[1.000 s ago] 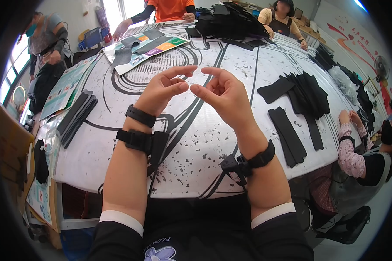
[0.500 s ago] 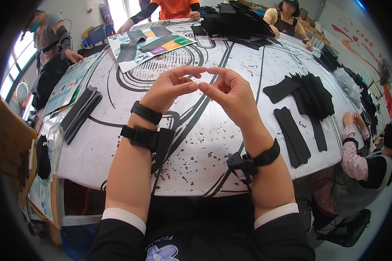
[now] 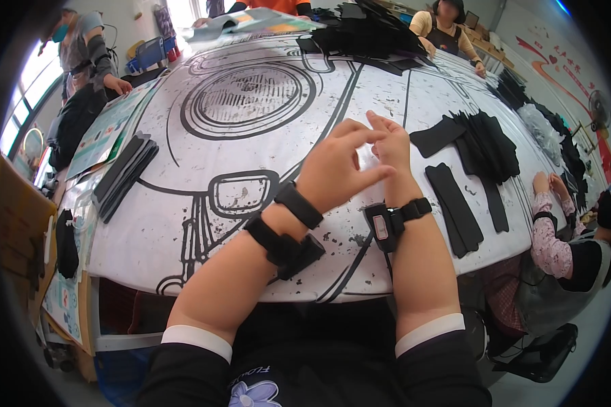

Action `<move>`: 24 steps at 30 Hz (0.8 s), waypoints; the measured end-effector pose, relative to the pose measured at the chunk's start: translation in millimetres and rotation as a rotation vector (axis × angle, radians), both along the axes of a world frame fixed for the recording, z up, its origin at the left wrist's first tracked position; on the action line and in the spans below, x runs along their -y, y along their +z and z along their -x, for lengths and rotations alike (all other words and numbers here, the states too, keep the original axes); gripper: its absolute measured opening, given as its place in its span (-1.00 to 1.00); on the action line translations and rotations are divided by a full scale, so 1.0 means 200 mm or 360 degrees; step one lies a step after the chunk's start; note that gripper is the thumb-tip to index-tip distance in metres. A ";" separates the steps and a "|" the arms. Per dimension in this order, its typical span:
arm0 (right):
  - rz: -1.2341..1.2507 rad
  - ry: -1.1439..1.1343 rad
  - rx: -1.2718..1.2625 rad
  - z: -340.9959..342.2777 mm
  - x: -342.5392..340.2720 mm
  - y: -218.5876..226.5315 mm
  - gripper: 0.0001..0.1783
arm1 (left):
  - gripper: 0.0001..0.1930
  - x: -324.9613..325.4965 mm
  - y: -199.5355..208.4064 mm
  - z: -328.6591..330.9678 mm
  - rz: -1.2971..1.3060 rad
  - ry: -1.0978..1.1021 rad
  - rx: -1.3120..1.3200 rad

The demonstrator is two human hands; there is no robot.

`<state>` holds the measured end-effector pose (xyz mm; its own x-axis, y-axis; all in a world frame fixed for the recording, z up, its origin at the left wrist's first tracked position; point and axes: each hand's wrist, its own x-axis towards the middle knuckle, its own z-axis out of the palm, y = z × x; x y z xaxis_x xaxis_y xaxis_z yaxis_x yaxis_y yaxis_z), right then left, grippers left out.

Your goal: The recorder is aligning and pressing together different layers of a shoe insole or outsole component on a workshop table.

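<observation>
Over the middle of the table, my left hand (image 3: 343,166) reaches across toward my right hand, its thumb and fingers apart and nothing between them. Its fingertips meet or overlap the fingers of my right hand (image 3: 395,149). That hand is held up with some fingers stretched toward the far left and others partly hidden; I see nothing in it. To its right lie a loose pair of black fabric strips (image 3: 453,210) and a fanned pile of black fabric pieces (image 3: 489,146). Black straps with small devices circle both wrists.
A white table (image 3: 305,271) with black line drawing spreads before me. At left is a stack of dark grey strips (image 3: 125,176). A large black fabric heap (image 3: 366,37) sits at the far side. Across the table, a person in orange (image 3: 271,7) is beside a blurred printed board (image 3: 244,26). Other people stand or sit around.
My left hand has moved right, across to my right hand, which has turned. The printed board with grey pieces has been lifted and moved away toward the person in orange, uncovering the drawn circle.
</observation>
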<state>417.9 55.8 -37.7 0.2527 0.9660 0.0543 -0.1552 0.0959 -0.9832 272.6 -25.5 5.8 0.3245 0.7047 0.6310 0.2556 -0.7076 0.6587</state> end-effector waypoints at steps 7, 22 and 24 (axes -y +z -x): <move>-0.0095 -0.0051 -0.0003 0.05 0.00 -0.07 -0.41 | -0.52 0.07 -0.02 -0.04 0.0000 0.0150 -0.0131; -0.0013 -0.0483 0.0394 0.02 -0.01 0.02 -0.37 | -0.55 0.10 -0.04 -0.10 0.0233 0.0221 -0.0479; -0.0059 -0.0488 0.0418 0.03 0.00 0.02 -0.36 | -0.55 0.10 -0.04 -0.10 0.0238 0.0224 -0.0500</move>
